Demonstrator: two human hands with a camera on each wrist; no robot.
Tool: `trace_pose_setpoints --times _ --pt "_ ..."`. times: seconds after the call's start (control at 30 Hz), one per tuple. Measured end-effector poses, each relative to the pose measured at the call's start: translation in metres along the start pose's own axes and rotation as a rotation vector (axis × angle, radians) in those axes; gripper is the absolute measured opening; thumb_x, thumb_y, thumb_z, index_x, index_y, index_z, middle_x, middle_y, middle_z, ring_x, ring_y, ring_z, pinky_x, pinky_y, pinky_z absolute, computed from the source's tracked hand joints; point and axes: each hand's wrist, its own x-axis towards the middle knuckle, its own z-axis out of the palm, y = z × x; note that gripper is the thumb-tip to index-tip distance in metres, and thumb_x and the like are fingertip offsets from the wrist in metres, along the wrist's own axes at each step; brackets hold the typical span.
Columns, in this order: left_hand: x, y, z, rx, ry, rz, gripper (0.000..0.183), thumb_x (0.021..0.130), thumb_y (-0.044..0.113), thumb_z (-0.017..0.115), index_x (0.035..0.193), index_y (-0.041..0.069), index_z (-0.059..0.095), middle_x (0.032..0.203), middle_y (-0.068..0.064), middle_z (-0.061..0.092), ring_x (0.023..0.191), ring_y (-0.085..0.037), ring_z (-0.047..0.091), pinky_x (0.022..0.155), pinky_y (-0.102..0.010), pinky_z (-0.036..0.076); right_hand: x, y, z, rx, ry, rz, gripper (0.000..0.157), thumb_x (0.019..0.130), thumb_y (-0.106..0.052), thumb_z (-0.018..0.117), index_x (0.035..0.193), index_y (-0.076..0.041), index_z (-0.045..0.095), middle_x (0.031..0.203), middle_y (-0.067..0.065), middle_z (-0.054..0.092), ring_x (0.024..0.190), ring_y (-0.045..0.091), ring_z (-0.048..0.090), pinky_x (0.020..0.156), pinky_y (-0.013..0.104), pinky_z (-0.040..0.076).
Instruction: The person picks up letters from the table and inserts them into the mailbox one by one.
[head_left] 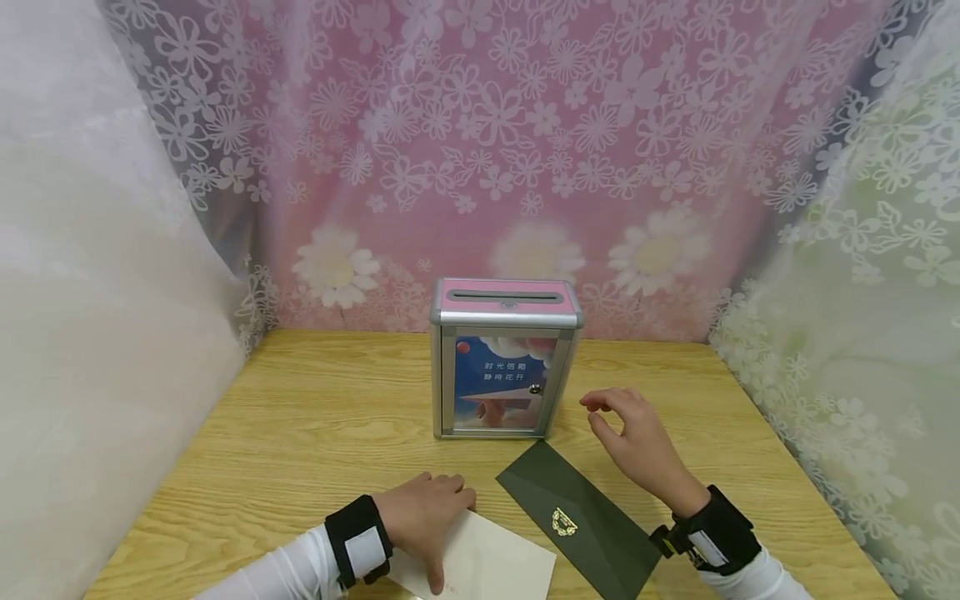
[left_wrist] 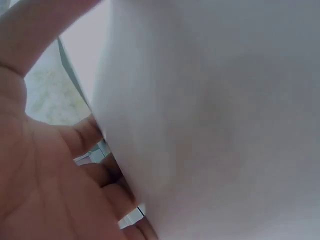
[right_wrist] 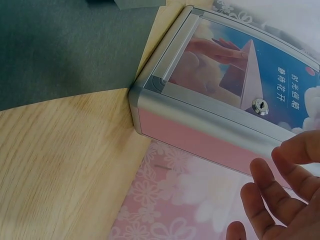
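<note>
Clock spots are from the pink & silver box. Far L, a white cloth hangs at 9 o'clock. Next, the L hand, w/ a black band on its wrist, is at 7 o'clock. Its thumb & bent fingers grip the white paper by the edge; fingertips go behind it in the L wrist view, so can't see them all. The paper is at 6 o'clock. The box stands upright on the wood table, w/ 1 slot on top & 1 lock on its door. The dark green envelope lies flat at 5 o'clock, 1 corner right by the box's foot; can't tell if they touch. Far R, the R hand is up at approx 4 o'clock, fingers softly bent, thumb apart from them.
</note>
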Motion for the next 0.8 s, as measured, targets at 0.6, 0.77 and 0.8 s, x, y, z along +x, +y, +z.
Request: trace_pose_setpoints --times 0.6,0.77,0.8 --pt "-0.008 -0.001 -0.030 -0.128 0.056 -0.041 0.077 0.051 0.059 0.085 0.107 0.018 0.052 0.092 0.010 0.056 0.080 -0.006 0.050 0.073 -0.032 0.047 -0.001 -0.006 -0.002 -0.009 -0.042 -0.002 0.020 0.088 -0.006 0.064 0.107 -0.011 0.066 0.100 0.002 0.066 0.091 0.015 0.050 0.074 0.044 0.048" --pt "-0.007 -0.004 -0.038 -0.355 0.161 -0.019 0.070 0.060 0.057 0.082 0.106 0.016 0.048 0.089 0.008 0.055 0.075 -0.007 0.052 0.064 -0.026 0.048 -0.003 -0.015 -0.004 0.021 -0.141 -0.029 0.026 0.089 -0.005 0.064 0.110 -0.019 0.065 0.099 -0.006 0.064 0.090 0.010 0.050 0.064 0.040 0.046" --pt "-0.006 -0.004 -0.040 -0.405 0.181 -0.017 0.069 0.062 0.056 0.081 0.107 0.016 0.047 0.090 0.007 0.055 0.075 -0.007 0.053 0.064 -0.026 0.048 -0.005 -0.017 -0.005 0.034 -0.170 -0.035 0.027 0.089 -0.005 0.063 0.111 -0.021 0.065 0.099 -0.008 0.063 0.089 0.009 0.050 0.063 0.039 0.046"
